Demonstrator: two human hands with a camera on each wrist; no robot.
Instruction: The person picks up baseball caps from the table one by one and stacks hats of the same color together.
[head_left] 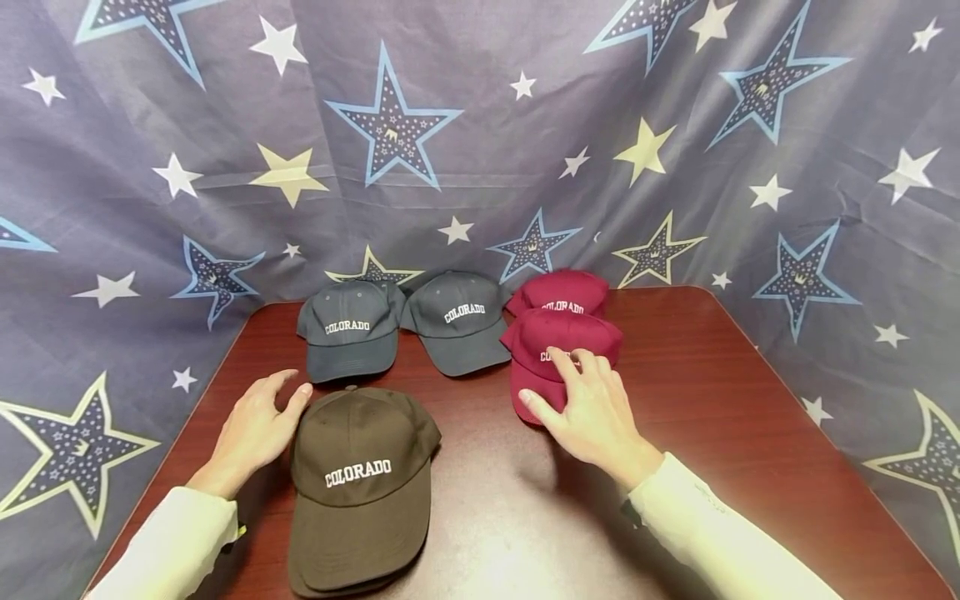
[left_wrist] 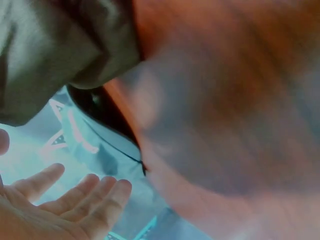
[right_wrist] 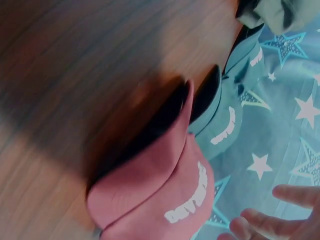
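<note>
Right, my right hand (head_left: pixel 592 408) hovers over the near maroon cap (head_left: pixel 558 354), fingers spread and fairly straight, fingertips at its front panel and the thumb beside the brim; nothing is pinched. From the right wrist view the same maroon cap (right_wrist: pixel 160 195) sits brim-down on the counter (head_left: pixel 712 400), white lettering showing, my fingertips (right_wrist: pixel 295 192) open above it. A second maroon cap (head_left: pixel 558 292) sits just behind it, touching, at the far side. My left hand (head_left: pixel 251 429) lies relaxed on the counter, grip loose and spread, thumb close beside the crown of the dark brown COLORADO cap (head_left: pixel 360 483), which sits near centre-left; I cannot tell whether it touches. Left wrist view shows that open palm (left_wrist: pixel 60 210) with the brown cap's fabric (left_wrist: pixel 55 50) just above it. Two grey-blue COLORADO caps, left one (head_left: pixel 348 329) and right one (head_left: pixel 459 321), sit side by side at the far edge, before the star-printed backdrop (head_left: pixel 450 125).
</note>
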